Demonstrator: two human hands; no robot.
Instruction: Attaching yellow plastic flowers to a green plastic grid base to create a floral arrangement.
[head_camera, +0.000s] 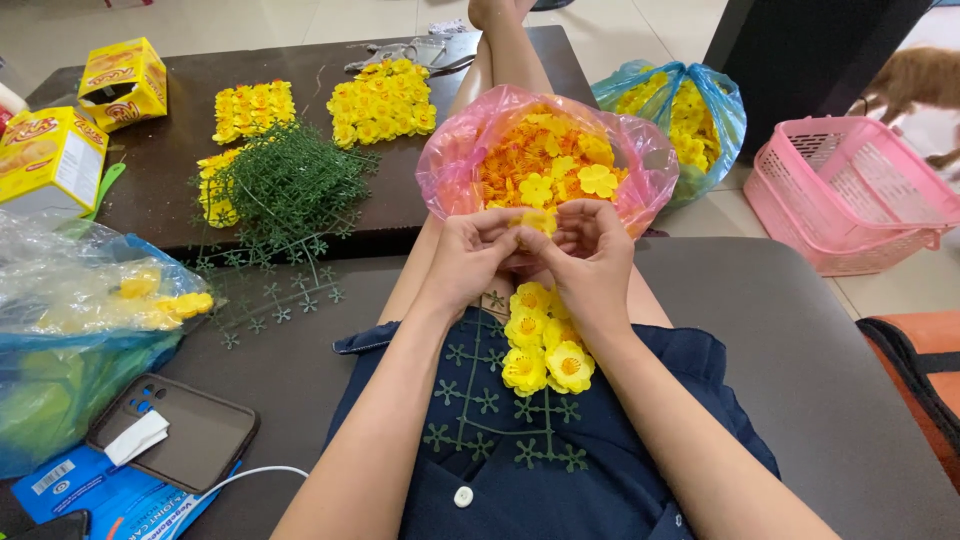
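Observation:
My left hand (470, 258) and my right hand (592, 262) meet over my lap, fingers pinched together on a small yellow plastic flower (538, 220). Below them a green plastic lattice (490, 405) lies on my dark blue clothing, with several yellow flowers (542, 345) fixed to its upper part. Just beyond my hands a pink plastic bag (640, 150) rests on my legs, filled with orange and yellow flower parts (540, 160).
A dark low table (180, 110) holds finished yellow flower mats (382, 100), a heap of green lattices (285, 185) and yellow cartons (122, 82). A blue bag (60, 340) and a phone (175, 435) lie at left. A blue bag of flowers (690, 105) and pink basket (850, 190) stand right.

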